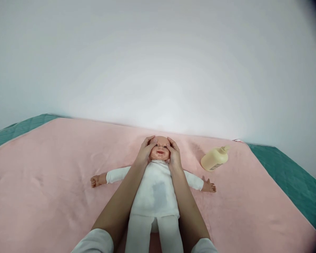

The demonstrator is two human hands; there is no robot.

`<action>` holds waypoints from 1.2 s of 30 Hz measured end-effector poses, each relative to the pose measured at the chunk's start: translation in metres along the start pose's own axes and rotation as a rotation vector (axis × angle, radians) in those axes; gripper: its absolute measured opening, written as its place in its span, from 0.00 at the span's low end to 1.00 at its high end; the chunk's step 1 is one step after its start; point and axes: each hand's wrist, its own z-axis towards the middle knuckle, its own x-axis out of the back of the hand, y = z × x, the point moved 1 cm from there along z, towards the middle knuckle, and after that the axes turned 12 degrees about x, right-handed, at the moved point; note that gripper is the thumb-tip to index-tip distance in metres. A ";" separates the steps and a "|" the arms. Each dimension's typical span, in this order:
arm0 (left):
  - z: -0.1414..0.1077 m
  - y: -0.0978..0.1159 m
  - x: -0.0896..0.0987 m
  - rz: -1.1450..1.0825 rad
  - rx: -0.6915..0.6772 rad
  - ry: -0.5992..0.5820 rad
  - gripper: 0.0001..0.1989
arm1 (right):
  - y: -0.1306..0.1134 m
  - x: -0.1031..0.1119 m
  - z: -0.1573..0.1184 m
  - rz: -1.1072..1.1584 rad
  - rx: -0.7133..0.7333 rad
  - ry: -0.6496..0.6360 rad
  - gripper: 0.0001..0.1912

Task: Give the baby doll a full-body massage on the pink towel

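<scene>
A baby doll (154, 175) in a white long-sleeved top and white trousers lies on its back, arms spread out to both sides. A grey-blue patch marks the front of its top. My left hand (145, 150) cups the side of the doll's head on the left, with the thumb beside its eye. On the opposite side, my right hand (175, 154) holds the head the same way, fingers curved round it and thumb near the other eye. Between my hands the doll's nose and mouth show. My forearms run along either side of its body.
A pale yellow pump bottle (212, 160) stands on the pink sheet (55, 175), to the right of the doll's head. Green quilted fabric (287, 168) shows beyond the sheet at both sides. A plain white wall (158, 63) rises behind.
</scene>
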 end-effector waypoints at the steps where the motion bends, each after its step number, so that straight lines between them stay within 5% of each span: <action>1: 0.000 0.000 0.000 0.006 -0.006 0.000 0.24 | -0.001 -0.001 0.000 0.000 0.003 0.006 0.21; 21: 0.006 -0.004 0.004 0.126 -0.045 0.070 0.25 | 0.000 -0.001 -0.003 -0.192 0.102 -0.040 0.25; 36: -0.001 0.002 -0.002 -0.042 0.071 0.007 0.24 | -0.004 -0.004 -0.003 -0.182 0.080 -0.012 0.22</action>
